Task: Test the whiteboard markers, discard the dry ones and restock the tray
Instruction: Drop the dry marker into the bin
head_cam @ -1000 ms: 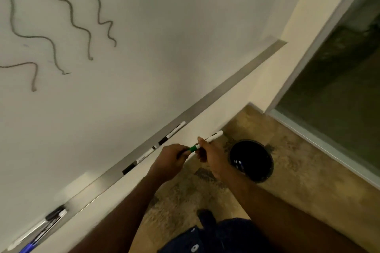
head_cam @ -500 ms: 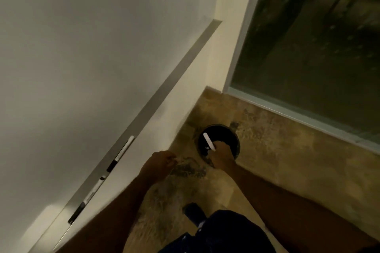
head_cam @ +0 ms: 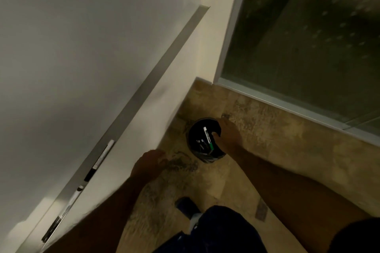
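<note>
**Inspector:** Floor (head_cam: 267, 150) noted as mottled tan tile, with a dark glass panel (head_cam: 308, 47) beyond. What is the item under review?

**Assistant:** Green marker (head_cam: 208, 138). It lies slanted inside the bin (head_cam: 190, 135), white end up, among other markers (head_cam: 200, 144).

**Inspector:** Hands?

**Assistant:** The right hand (head_cam: 228, 135) is over the bin's rim, its fingers loosely spread and gripping nothing. The thumb is just beside the green marker, and contact cannot be determined. The left hand (head_cam: 150, 165) hangs near the wall and is blurred. Its fingers are loosely curled, with nothing seen in them.

**Inspector:** Handling assessment?

**Assistant:** Judged light and rigid, with a smooth plastic barrel. It is liable to roll or slip, but not fragile. Best pinched mid-barrel between thumb and two fingers, clear of the cap, which may pull loose.

**Inspector:** Remaining stock?

**Assistant:** A tray marker (head_cam: 100, 159) and a second marker (head_cam: 67, 209) lie end to end on the tray (head_cam: 131, 107) under the whiteboard (head_cam: 72, 47), well apart from the bin. Judged next for testing, with the same hold.
</note>
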Motion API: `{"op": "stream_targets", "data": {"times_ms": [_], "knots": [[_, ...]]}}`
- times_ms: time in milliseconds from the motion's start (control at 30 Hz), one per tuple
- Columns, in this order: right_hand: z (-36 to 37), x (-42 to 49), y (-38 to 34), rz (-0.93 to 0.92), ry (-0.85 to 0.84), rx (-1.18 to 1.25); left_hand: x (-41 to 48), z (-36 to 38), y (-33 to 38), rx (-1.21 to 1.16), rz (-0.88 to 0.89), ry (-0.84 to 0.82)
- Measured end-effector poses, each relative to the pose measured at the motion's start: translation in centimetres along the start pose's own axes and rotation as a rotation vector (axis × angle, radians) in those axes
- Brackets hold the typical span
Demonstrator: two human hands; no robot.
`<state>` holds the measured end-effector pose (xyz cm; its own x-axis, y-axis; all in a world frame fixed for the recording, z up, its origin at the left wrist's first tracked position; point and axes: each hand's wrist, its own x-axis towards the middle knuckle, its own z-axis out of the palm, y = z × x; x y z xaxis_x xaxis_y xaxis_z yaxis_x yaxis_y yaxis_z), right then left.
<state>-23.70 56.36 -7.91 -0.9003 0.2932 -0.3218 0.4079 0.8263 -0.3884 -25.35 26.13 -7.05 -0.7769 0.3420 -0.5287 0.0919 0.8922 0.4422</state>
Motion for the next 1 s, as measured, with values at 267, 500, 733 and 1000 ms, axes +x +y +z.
{"op": "stream_targets", "data": {"times_ms": [267, 500, 733, 1000], "knots": [[3.3, -2.5, 1.4, -0.040, -0.123, -0.252, -2.9, 0.1, 0.6, -0.063, -0.056, 0.068], [5.9, -5.7, -2.4, -0.226, -0.246, -0.227, -7.3, 0.0, -0.7, -0.071, -0.103, 0.098], [8.3, -7.9, -7.8, -0.466, -0.317, -0.241, -11.4, 2.4, -7.8, 0.109, -0.184, 0.117], [9.9, -10.4, -14.2, -0.696, -0.375, -0.287, -18.0, 4.0, -12.6, 0.122, -0.308, 0.234]]}}
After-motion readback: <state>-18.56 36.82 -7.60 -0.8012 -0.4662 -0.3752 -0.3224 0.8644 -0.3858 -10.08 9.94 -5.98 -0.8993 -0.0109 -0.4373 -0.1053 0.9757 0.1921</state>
